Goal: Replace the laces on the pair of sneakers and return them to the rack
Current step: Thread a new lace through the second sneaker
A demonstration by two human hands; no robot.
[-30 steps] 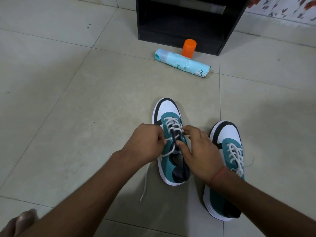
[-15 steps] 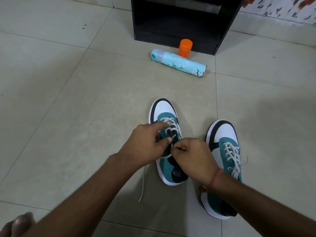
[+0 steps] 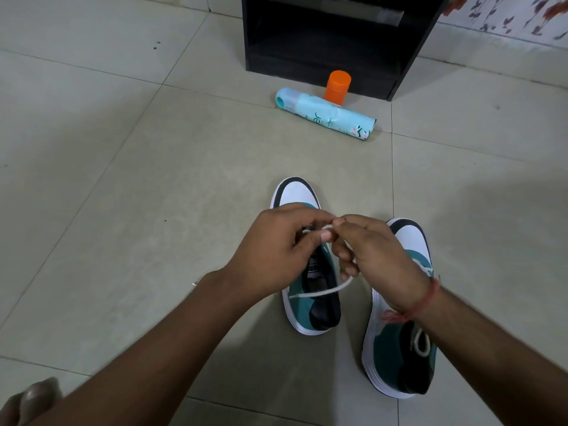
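Now a white lace (image 3: 319,292) is pinched by both the left hand (image 3: 276,250) and the right hand (image 3: 379,256), fingers curled round it. It is held above the left sneaker (image 3: 307,296) on the floor (image 3: 123,210), with the right sneaker (image 3: 399,348) just beside.

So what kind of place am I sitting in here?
Probably a room in a home, on the floor: pale floor tiles, a black shoe rack against a flower-patterned wall, and a spray can lying nearby.

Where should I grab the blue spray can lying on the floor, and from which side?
Take the blue spray can around the middle of its body, coming down from above. It lies on its side, so the round barrel is exposed there, and the orange cap stands close behind it, crowding that side.
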